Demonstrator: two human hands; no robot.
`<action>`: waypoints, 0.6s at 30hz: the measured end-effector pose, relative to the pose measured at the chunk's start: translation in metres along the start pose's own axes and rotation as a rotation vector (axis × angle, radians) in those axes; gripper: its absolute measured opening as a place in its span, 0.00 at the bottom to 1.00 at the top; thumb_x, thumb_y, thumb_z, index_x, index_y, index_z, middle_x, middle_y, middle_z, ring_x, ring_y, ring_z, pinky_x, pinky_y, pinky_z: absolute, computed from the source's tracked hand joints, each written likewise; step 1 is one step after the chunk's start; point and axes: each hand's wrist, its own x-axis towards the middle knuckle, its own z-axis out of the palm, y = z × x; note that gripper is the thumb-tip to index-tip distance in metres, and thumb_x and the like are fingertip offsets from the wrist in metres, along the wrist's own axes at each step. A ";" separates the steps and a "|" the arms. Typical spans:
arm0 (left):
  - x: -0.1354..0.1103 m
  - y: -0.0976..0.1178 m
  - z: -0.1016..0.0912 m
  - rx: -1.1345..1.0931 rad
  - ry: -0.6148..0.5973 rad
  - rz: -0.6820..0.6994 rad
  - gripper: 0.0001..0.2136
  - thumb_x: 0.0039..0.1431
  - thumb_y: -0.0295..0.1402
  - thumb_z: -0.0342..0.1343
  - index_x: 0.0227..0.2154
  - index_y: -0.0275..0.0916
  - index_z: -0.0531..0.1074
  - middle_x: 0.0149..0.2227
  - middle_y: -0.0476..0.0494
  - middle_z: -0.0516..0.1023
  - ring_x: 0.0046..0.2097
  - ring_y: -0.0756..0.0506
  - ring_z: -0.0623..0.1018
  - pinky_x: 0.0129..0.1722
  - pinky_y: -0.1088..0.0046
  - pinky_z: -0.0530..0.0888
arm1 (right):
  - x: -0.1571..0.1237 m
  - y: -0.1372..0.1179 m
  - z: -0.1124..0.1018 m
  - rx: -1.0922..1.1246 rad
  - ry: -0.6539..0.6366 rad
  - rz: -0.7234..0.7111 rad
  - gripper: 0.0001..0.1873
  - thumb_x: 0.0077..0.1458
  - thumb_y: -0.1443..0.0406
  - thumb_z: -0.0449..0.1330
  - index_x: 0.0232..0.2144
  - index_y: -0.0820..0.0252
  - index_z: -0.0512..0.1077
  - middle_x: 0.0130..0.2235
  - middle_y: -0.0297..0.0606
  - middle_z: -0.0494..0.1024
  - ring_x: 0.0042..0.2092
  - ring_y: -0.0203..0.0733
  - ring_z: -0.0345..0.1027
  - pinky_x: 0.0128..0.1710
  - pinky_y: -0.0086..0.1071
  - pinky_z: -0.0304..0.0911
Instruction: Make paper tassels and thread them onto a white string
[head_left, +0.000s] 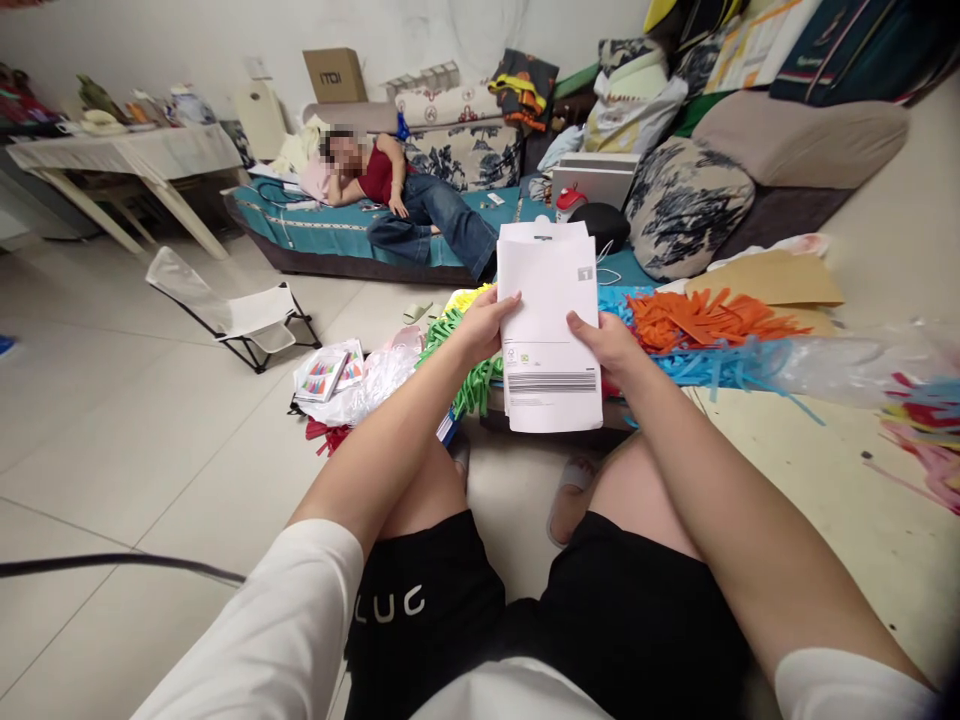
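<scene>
A stack of white printed cards [551, 300] is held upright in front of me, a barcode-like striped band near its lower edge and a hang hole at the top. My left hand [484, 325] grips its left edge, the thumb on the front face. On the opposite edge my right hand [609, 345] is closed in the same way. The fingers behind the stack are hidden. Beneath and behind my hands lie green paper fringe [472, 378], blue fringe [697, 365] and orange fringe [712, 318].
Clear plastic bags with printed cards [324, 375] lie at the left. A white folding chair [255, 310] stands on the floor. Beyond, a person [390, 185] reclines on a teal-covered sofa [300, 235]. A brown envelope [772, 280] is at the right; a cloth-covered table [142, 150] stands far left.
</scene>
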 end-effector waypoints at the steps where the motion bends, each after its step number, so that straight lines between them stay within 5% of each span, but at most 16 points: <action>1: 0.000 -0.002 0.002 0.022 0.039 0.009 0.20 0.61 0.37 0.75 0.53 0.40 0.79 0.52 0.37 0.92 0.64 0.31 0.88 0.74 0.45 0.81 | 0.003 0.003 0.000 -0.021 0.042 -0.025 0.56 0.31 0.25 0.84 0.49 0.58 0.85 0.58 0.54 0.91 0.61 0.72 0.88 0.69 0.66 0.80; 6: -0.002 -0.019 0.011 0.156 0.013 0.047 0.29 0.58 0.41 0.81 0.59 0.41 0.78 0.61 0.34 0.89 0.68 0.29 0.85 0.74 0.44 0.80 | 0.013 0.013 -0.008 -0.099 0.197 -0.146 0.59 0.32 0.23 0.81 0.51 0.59 0.85 0.59 0.56 0.90 0.65 0.74 0.85 0.73 0.68 0.76; 11: 0.001 -0.030 0.012 0.261 0.042 0.180 0.43 0.48 0.43 0.86 0.65 0.43 0.75 0.67 0.33 0.85 0.73 0.27 0.80 0.77 0.44 0.75 | 0.013 0.014 -0.007 -0.100 0.168 -0.187 0.59 0.37 0.22 0.80 0.55 0.59 0.84 0.62 0.57 0.89 0.66 0.73 0.85 0.73 0.65 0.77; 18: -0.001 -0.027 0.009 0.279 -0.010 0.230 0.43 0.48 0.44 0.84 0.66 0.43 0.75 0.69 0.32 0.83 0.73 0.26 0.79 0.76 0.44 0.75 | 0.008 0.009 -0.002 -0.014 0.134 -0.185 0.55 0.41 0.25 0.81 0.57 0.57 0.83 0.64 0.55 0.88 0.68 0.70 0.84 0.74 0.63 0.77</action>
